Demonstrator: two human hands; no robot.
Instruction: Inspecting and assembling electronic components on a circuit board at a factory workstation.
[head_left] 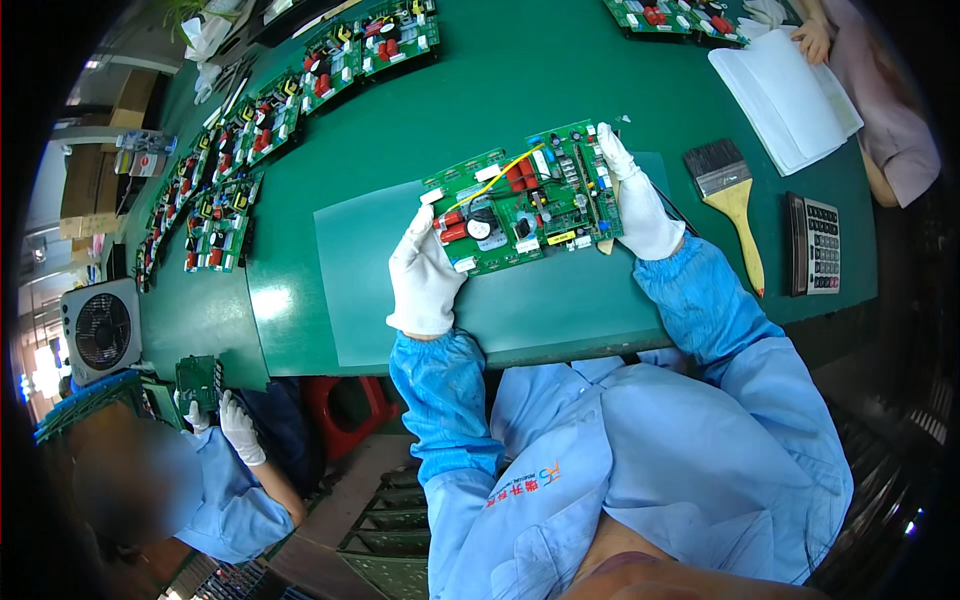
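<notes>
just above the centre of the frame, the gloved left hand (pixel 426 275) is closed on the left end of a green circuit board (pixel 525 213), while the gloved right hand (pixel 646 208) clasps its right end, so the board spans the gap between them, component face up, a yellow wire (pixel 497 178) crossing its left half. beneath it a pale green sheet (pixel 365 295) lies on the green table (pixel 520 70); whether board and sheet touch, i cannot tell. farther out, a paintbrush (pixel 733 198) and a calculator (pixel 823 248) lie right of centre, white papers (pixel 785 100) at upper right, rows of similar boards (pixel 268 128) at upper left.
</notes>
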